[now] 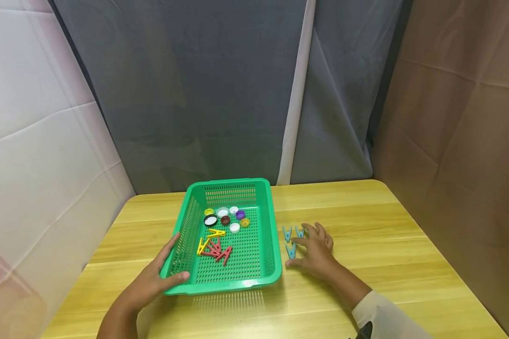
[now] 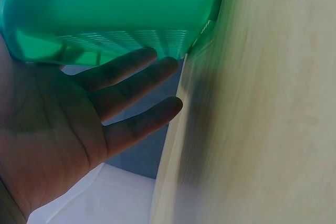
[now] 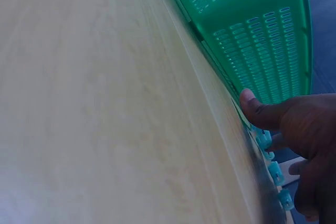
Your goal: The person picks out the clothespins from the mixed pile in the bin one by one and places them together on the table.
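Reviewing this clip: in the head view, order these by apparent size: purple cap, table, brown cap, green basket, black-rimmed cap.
Largest to smallest:
1. Table
2. Green basket
3. Black-rimmed cap
Unranked, both smaller: purple cap and brown cap look about alike.

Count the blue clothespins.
3 visible: a back-left clothespin, beside the green basket; a back-right clothespin, by the right hand; and a front clothespin, between that hand's thumb and fingers. The hand may hide more.
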Demonstrator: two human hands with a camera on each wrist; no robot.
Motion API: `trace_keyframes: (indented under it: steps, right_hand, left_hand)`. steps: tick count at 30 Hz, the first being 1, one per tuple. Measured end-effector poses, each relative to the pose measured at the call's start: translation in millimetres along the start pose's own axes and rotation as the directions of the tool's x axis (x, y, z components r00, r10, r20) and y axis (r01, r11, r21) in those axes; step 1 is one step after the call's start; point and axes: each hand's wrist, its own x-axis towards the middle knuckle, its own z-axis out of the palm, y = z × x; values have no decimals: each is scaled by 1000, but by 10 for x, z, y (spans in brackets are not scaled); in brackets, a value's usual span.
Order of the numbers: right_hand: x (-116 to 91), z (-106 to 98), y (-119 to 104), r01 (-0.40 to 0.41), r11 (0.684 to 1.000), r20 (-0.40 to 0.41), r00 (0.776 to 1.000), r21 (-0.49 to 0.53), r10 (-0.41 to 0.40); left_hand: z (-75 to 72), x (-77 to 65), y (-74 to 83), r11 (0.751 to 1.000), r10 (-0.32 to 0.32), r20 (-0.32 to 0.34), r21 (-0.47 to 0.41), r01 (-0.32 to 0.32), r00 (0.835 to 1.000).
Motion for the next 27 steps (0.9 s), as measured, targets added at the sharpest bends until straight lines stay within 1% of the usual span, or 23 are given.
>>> trace_keyframes:
  steps: [4,13,21,27]
  right_hand:
    - [-12,-3,-4,3,1000,31,1000,-15,-3]
    - [8,1,6,10,999,36,999,-49,-8]
    - [7,1,15,7,998,27,1000,-56,-5]
    - [1,12,16,4,999,14,1000,-43,-3]
  left_hand:
    - [1,1,-4,1000,0,4,-5,0,1000]
    - [-5,3,-3,1000,-11,-2,16,11,1000]
    - [0,2,-10,1000,-22,-1,15,22,1000]
    - [-1,5,-18,1000,-10,-5,24,10,1000]
